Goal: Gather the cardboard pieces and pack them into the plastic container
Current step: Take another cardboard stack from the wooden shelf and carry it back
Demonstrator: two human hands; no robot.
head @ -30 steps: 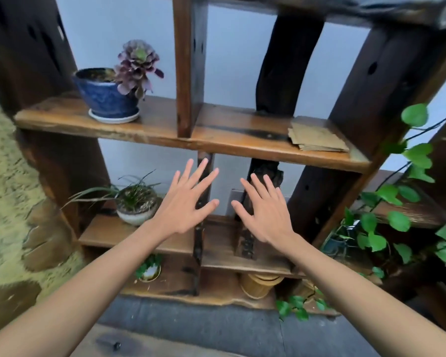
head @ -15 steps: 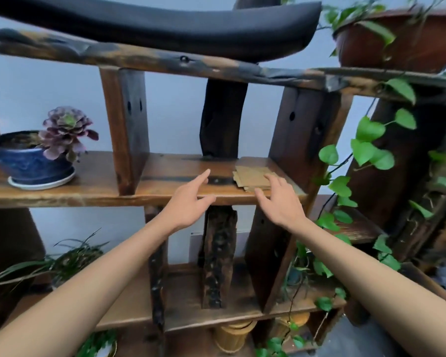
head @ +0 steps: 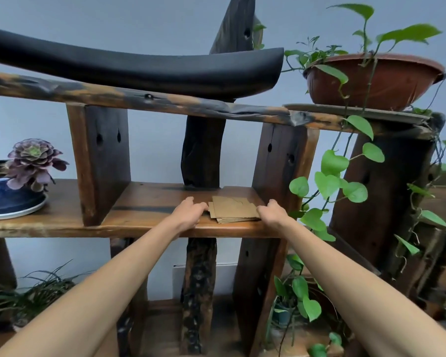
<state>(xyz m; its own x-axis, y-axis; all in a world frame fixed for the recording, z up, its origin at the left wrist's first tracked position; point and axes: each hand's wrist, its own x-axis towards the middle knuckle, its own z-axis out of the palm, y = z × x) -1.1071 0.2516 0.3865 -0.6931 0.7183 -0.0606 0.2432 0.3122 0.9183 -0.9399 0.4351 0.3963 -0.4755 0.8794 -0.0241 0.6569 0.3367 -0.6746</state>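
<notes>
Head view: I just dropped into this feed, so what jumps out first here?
Two bare hands, left hand and right hand, flank a small stack of cardboard pieces on the middle wooden shelf. Above, a long black curved slab lies along the top shelf beside a brown pot trailing green vines. A purple succulent stands far left.

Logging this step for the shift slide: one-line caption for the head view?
Left hand and right hand flank the cardboard stack on the wooden shelf.
</notes>
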